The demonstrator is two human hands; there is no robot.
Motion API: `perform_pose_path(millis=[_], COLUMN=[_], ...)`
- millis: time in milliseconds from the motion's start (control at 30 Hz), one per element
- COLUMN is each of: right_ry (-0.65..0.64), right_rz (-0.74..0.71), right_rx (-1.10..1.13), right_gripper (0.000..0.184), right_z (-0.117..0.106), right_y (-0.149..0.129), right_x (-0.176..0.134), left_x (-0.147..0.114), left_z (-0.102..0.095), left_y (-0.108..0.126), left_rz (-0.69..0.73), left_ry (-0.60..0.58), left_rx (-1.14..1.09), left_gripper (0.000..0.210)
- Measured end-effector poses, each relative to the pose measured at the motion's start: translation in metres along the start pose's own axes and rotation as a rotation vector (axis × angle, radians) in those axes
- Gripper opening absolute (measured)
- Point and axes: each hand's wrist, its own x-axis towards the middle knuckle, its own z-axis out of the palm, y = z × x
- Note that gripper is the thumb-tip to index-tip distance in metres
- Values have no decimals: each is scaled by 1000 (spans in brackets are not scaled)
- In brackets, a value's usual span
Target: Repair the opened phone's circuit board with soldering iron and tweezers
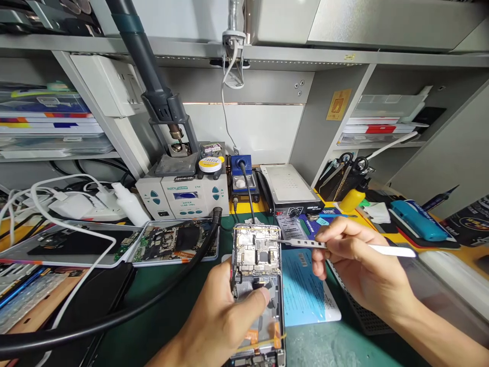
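Note:
An opened phone lies in my left hand, its back off and its inside facing up. The thumb rests over the middle of the phone; the fingers are wrapped beneath it, out of sight. At the phone's upper end shows the logic board, crowded with small chips and shields. My right hand pinches white tweezers with dark square holes along the grip. Their thin tip reaches the board's upper right edge; whether it touches cannot be seen. A rubber band and orange flex cables cross the phone's lower part.
A thick black hose curves over the green mat at left. Behind stand a hot air station, a blue soldering iron stand and a flat grey box. Loose boards fill open trays. A blue sheet lies right of the phone.

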Motion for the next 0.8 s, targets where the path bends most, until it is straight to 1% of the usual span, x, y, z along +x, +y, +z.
perform_pose_path(millis=[133, 267, 433, 533, 700, 800], right_ry=[23, 3, 2, -30, -1, -26], right_rz=[-36, -8, 14, 30, -2, 17], right_rx=[9, 8, 24, 13, 10, 9], right_gripper=[7, 7, 6, 7, 7, 9], right_z=[-1, -2, 1, 4, 4, 3], right_y=[1, 3, 1, -1, -1, 0], right_x=[0, 2, 1, 0, 1, 1], left_x=[0, 0, 1, 1, 1, 0], left_z=[0, 0, 0, -1, -2, -2], left_y=[-1, -2, -1, 0, -1, -1], left_rz=[-33, -78, -26, -19, -11, -11], left_ry=[-14, 20, -1, -31, -27, -52], left_rx=[-3, -38, 2, 13, 26, 14], left_gripper=[18, 18, 18, 21, 17, 21])
